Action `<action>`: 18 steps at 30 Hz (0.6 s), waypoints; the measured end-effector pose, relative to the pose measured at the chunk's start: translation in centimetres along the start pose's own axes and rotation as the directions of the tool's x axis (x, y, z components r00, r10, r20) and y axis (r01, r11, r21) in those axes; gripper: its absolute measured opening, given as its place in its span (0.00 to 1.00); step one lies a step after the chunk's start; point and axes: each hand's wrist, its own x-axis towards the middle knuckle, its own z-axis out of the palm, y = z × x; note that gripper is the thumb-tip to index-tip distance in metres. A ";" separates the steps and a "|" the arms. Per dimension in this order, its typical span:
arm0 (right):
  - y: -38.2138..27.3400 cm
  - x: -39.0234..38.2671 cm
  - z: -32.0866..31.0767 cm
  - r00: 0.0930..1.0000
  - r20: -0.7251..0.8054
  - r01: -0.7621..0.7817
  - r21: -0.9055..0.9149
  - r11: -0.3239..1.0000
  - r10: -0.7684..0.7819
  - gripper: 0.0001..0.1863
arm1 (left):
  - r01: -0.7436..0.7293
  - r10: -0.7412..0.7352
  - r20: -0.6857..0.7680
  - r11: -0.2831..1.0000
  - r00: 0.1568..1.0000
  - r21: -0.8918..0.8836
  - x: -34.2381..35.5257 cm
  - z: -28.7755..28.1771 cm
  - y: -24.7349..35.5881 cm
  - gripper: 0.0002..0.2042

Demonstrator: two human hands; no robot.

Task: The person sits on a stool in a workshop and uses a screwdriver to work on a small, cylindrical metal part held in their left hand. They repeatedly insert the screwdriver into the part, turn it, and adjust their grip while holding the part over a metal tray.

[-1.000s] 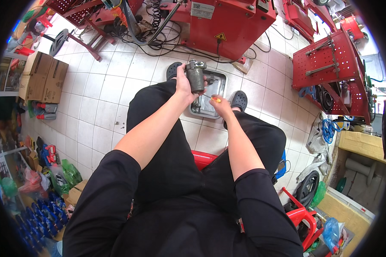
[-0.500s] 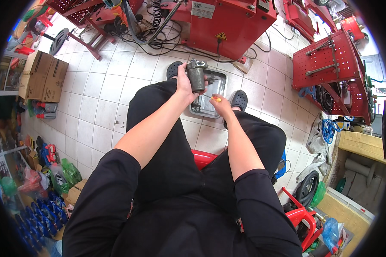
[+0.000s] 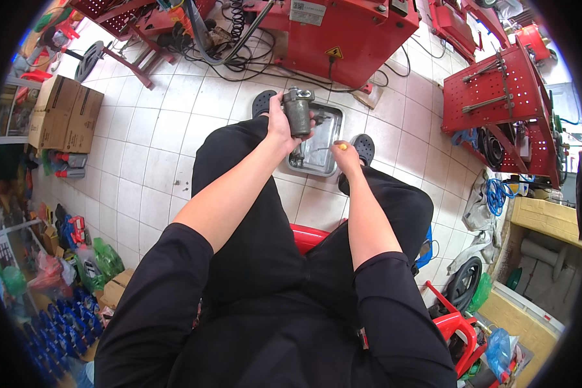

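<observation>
My left hand (image 3: 279, 124) is wrapped round a dark grey metal cylinder (image 3: 297, 118) with a wider, lighter top, held upright above the floor between my feet. My right hand (image 3: 348, 159) is closed on a screwdriver (image 3: 343, 147) with a yellow handle; its thin shaft points left, apart from the cylinder. Beneath both hands lies a shallow grey metal tray (image 3: 312, 172). Some dark metal parts (image 3: 296, 158) rest in it, partly hidden by the cylinder and my left hand.
My shoes flank the tray. A red machine (image 3: 349, 48) stands ahead, with black cables (image 3: 242, 61) on the tiles before it. A red perforated tool cart (image 3: 482, 97) is at the right, cardboard boxes (image 3: 71, 116) at the left. Part of a red seat (image 3: 307, 238) shows between my legs.
My right hand has moved right with the screwdriver, away from the cylinder. My left hand and the cylinder have shifted only slightly.
</observation>
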 end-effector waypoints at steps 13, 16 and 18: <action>0.4 0.1 0.6 0.999 0.036 -0.022 -0.019 1.000 0.023 0.23 | 0.005 -0.005 -0.004 1.000 1.000 -0.002 0.2 -0.2 0.0 0.30; 0.6 0.2 0.4 0.999 0.046 -0.028 -0.020 0.999 0.029 0.23 | 0.001 -0.001 -0.004 1.000 1.000 -0.002 0.1 -0.1 -0.1 0.30; 0.5 0.1 0.2 0.998 0.034 -0.041 -0.055 0.998 0.043 0.23 | -0.002 0.002 -0.004 1.000 1.000 0.002 0.0 0.0 -0.1 0.30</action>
